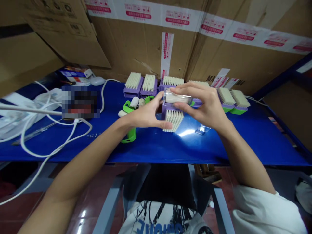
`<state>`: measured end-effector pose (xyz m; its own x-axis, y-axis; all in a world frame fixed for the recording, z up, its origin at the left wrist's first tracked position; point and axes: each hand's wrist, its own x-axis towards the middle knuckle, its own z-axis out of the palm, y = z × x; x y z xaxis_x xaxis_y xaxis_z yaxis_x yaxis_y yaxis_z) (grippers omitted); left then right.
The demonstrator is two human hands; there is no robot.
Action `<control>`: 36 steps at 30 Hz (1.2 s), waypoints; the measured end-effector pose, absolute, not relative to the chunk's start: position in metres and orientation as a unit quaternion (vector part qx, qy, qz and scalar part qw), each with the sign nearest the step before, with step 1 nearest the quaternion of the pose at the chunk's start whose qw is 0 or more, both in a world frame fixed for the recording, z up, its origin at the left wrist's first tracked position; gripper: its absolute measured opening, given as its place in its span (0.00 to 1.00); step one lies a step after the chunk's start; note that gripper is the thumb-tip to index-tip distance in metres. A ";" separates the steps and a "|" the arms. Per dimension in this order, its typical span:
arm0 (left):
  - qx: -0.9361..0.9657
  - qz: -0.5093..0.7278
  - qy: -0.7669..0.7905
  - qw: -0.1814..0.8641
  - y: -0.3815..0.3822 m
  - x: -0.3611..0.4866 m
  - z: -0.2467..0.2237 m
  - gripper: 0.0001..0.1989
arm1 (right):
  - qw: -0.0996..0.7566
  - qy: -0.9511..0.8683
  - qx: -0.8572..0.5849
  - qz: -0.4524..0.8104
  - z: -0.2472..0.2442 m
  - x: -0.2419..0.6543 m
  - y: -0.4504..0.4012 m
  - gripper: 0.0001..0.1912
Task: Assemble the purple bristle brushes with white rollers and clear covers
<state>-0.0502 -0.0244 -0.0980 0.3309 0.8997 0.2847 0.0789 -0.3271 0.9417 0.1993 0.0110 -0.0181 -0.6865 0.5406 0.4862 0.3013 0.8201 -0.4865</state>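
Note:
Near the middle of the blue table, my left hand (151,113) holds a purple brush block (174,121) with pale bristles facing down toward me, its thumb on the bristles. My right hand (203,100) grips a clear plastic case (179,97) with white contents, held against the top of that block. Behind the hands stand more purple blocks with upright pale bristles, such as one at the back left (133,81) and one at the right (240,98) with a green base. Green pieces (129,136) lie beside and partly behind my left wrist.
White cables (55,151) loop over the table's left side, beside plastic bags (12,125) and a blurred-out dark object (81,104). Large cardboard sheets (136,42) stand along the back. A small clear piece (202,130) lies right of the block. The blue table's (263,143) front edge is nearby.

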 end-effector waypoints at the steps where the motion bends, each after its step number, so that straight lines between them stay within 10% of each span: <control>1: 0.685 0.448 0.370 0.440 -0.024 -0.051 -0.099 0.59 | 0.320 -0.896 -0.232 0.204 -0.018 0.199 0.017 0.28; 6: 0.586 0.524 0.389 0.480 -0.020 -0.059 -0.087 0.49 | 0.377 -0.859 -0.305 0.165 -0.029 0.203 0.079 0.34; 10: 0.514 0.638 0.371 0.438 -0.010 -0.081 -0.068 0.31 | 0.108 -0.935 -0.337 0.011 -0.056 0.200 0.117 0.32; 16: 0.500 0.655 0.343 0.451 0.001 -0.102 -0.069 0.41 | 0.028 -0.960 -0.271 -0.063 -0.088 0.215 0.088 0.32; 26: 0.502 0.642 0.353 0.459 -0.006 -0.101 -0.067 0.29 | 0.053 -0.906 -0.414 -0.065 -0.038 0.167 0.145 0.35; 36: 0.499 0.643 0.403 0.419 0.004 -0.110 -0.073 0.36 | -0.006 -0.909 -0.416 -0.033 -0.073 0.127 0.229 0.58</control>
